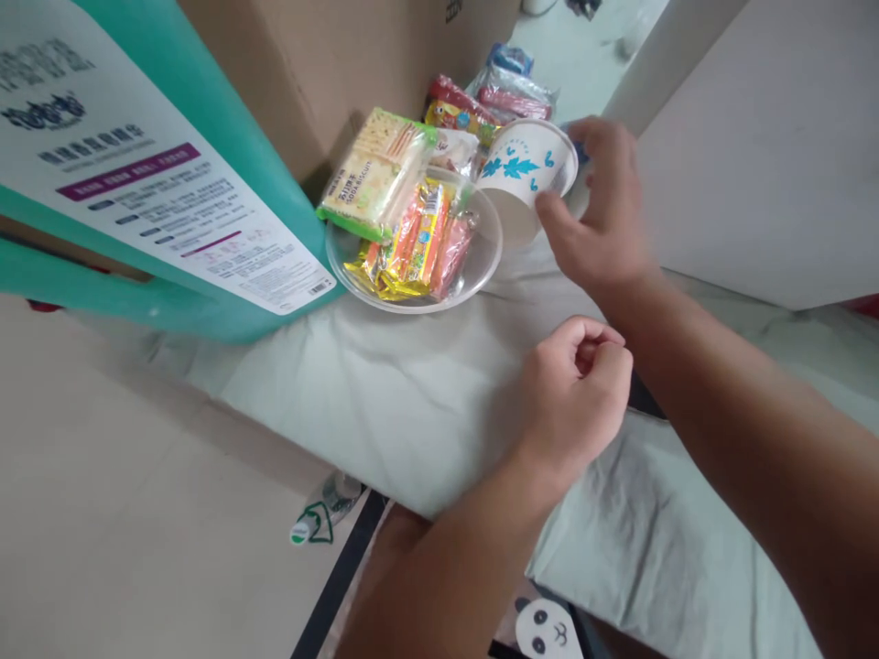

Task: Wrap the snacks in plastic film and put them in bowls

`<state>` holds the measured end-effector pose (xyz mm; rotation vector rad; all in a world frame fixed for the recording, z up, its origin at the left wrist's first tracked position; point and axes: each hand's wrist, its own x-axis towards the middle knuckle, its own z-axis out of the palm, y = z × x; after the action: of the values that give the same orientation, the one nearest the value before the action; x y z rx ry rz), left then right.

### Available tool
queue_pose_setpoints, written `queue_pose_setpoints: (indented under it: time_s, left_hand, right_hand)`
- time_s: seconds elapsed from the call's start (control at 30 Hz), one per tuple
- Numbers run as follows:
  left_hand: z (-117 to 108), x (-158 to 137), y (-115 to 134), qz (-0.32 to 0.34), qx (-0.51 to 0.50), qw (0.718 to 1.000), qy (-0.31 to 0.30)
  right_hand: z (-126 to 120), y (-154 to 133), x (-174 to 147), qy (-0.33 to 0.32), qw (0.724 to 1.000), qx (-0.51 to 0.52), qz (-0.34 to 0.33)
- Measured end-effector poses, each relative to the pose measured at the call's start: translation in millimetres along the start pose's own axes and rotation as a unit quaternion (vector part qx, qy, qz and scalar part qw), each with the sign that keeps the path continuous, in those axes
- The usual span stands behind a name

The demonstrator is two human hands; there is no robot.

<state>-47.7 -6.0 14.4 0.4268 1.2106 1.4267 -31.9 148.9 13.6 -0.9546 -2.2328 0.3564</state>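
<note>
a clear plastic bowl (487,249) is set on a pale green cloth (426,394), with yellow-and-orange wrapped snacks (416,247) heaped inside it and a pink wrapped piece (451,256) laid at their right. a soda biscuit pack (374,174), edged in green, is propped on the bowl's far left rim, tilted. behind the bowl a small white packet (457,151) is partly hidden, and farther back a red-and-yellow packet (463,105), a clear-and-pink wrapper (515,96) and a blue packet (509,59) are bunched near a cardboard box (330,55). just right of the bowl stands a white paper cup (518,169) printed with blue leaves; it is seen tilted, its mouth turned toward the right hand (601,206), and its contents cannot be made out. the thumb and fingers of that hand are spread well apart at the cup's rim; whether the cup is touched cannot be told. the left hand (580,389) is held nearer the body, above the cloth, its fingers curled into a loose fist; whether anything is enclosed cannot be told. at the left a teal jug (220,101) is seen with a white printed label, its contents hidden. on the floor below, a clear bottle (341,494) is partly covered by the cloth's edge.
</note>
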Motion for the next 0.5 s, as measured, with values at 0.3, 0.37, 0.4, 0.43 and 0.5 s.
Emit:
queue_pose_setpoints:
  time_s: [0.3, 0.37, 0.4, 0.43, 0.5]
  left_hand:
    - [-8, 2, 10, 0.006, -0.037, 0.999, 0.022]
    - [-12, 6, 11, 0.030, -0.056, 0.997, 0.053]
    - [-15, 7, 11, 0.041, -0.071, 0.994, 0.071]
    - [-17, 9, 11, 0.051, -0.088, 0.991, 0.088]
    - [-21, 12, 10, 0.059, -0.127, 0.984, 0.113]
  right_hand:
    - [7, 7, 2, 0.024, 0.988, 0.106, 0.111]
    - [-17, 7, -30, 0.061, 0.975, 0.184, 0.112]
    - [-32, 7, -49, 0.095, 0.969, 0.198, 0.116]
    - [-50, 7, -71, 0.139, 0.963, 0.198, 0.114]
    - [-87, 10, -116, 0.231, 0.958, 0.113, 0.130]
